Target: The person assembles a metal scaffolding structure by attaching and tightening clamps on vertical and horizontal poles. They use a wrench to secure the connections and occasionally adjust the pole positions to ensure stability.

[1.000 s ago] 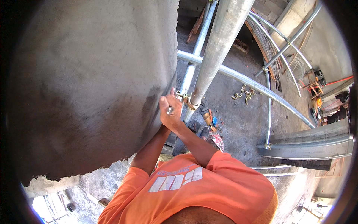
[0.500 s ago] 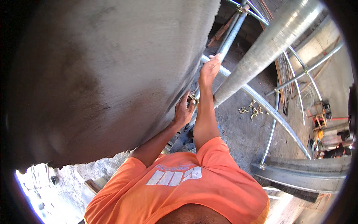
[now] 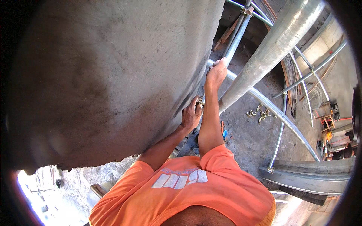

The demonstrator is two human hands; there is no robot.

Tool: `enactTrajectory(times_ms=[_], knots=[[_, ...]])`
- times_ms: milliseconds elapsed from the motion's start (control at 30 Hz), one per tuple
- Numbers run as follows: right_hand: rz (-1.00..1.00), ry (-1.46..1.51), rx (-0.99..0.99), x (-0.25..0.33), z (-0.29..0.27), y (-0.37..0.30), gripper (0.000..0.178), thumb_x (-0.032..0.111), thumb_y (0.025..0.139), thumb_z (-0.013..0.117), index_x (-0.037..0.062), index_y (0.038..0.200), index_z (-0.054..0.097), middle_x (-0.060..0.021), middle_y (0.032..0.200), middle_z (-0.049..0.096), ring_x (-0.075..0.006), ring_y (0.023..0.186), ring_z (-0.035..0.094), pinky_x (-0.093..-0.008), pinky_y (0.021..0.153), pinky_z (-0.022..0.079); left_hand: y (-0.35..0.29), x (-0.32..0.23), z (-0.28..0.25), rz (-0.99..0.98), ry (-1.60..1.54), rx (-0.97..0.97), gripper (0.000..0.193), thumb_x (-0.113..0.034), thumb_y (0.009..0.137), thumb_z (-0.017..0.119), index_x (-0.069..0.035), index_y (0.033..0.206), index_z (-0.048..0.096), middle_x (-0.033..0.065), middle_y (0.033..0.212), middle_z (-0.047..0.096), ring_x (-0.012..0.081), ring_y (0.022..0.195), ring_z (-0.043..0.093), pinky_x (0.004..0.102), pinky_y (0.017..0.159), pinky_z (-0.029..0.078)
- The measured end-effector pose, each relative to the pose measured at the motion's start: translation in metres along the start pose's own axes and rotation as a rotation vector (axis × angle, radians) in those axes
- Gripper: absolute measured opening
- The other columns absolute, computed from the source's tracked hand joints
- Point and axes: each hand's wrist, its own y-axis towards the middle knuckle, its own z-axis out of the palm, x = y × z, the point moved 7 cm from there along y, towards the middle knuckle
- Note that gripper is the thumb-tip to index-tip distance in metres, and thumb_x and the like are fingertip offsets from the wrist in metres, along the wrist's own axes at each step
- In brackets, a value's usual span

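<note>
My right hand point(image 3: 215, 75) is wrapped round a slim galvanised scaffold tube point(image 3: 239, 37) that slants up and away to the right. Below and to its left, the fingers of my left hand point(image 3: 191, 115) close on a small brass-coloured scaffold clamp point(image 3: 201, 101). That clamp is partly covered by my fingers and right forearm, so how it sits on the tube cannot be made out. Just right of my right forearm, a thicker metal pipe point(image 3: 269, 56) runs up to the upper right.
A grey concrete face point(image 3: 113, 75) fills the left side, close to my left hand. Several loose clamps point(image 3: 263, 114) lie on the floor. A long tube point(image 3: 283, 116) crosses at the right, above a grey metal beam point(image 3: 309, 175). Another clamp point(image 3: 247, 11) joins tubes at the far end.
The view has shifted slightly, so the scene sits a little differently in the picture. Both hands keep their hold on the tube and the clamp.
</note>
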Motion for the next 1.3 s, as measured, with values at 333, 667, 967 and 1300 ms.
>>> enactTrajectory(times_ms=[333, 667, 967, 1300], knots=[[-0.097, 0.224, 0.098, -0.010, -0.008, 0.025, 0.032, 0.019, 0.102, 0.048, 0.0045, 0.127, 0.062, -0.0056, 0.096, 0.066, -0.0177, 0.088, 0.060, -0.0346, 0.077, 0.050, -0.010, 0.025, 0.026, -0.014, 0.126, -0.015, 0.050, -0.040, 0.102, 0.042, -0.007, 0.139, 0.047, 0.0213, 0.108, 0.067, 0.0406, 0.091, 0.066, 0.0513, 0.079, 0.053], [0.243, 0.089, -0.007, 0.013, -0.006, 0.013, 0.057, 0.048, 0.096, 0.054, -0.0051, 0.113, 0.062, -0.0124, 0.096, 0.061, -0.0268, 0.078, 0.056, -0.0407, 0.066, 0.047, -0.009, 0.036, 0.062, -0.475, -1.135, 0.135, 0.049, -0.035, 0.096, 0.054, -0.006, 0.132, 0.040, 0.0148, 0.098, 0.060, 0.0275, 0.087, 0.061, 0.0448, 0.075, 0.049], [-0.167, -0.131, 0.075, 0.041, 0.003, -0.031, 0.050, 0.041, 0.098, 0.052, -0.0057, 0.114, 0.062, -0.0110, 0.091, 0.061, -0.0250, 0.073, 0.056, -0.0389, 0.061, 0.046, -0.010, 0.020, 0.023, -0.143, -0.053, 0.161, 0.052, -0.034, 0.093, 0.057, -0.008, 0.135, 0.039, 0.0158, 0.110, 0.057, 0.0324, 0.100, 0.059, 0.0500, 0.087, 0.046], [-0.458, -0.278, 0.100, 0.039, -0.008, -0.073, 0.045, 0.033, 0.100, 0.049, -0.0063, 0.116, 0.061, -0.0096, 0.087, 0.061, -0.0233, 0.068, 0.056, -0.0371, 0.055, 0.045, -0.014, 0.009, 0.032, -0.068, -0.087, 0.048, 0.077, -0.037, 0.089, 0.067, -0.013, 0.151, 0.028, 0.0202, 0.132, 0.054, 0.0383, 0.120, 0.057, 0.0461, 0.101, 0.045]])
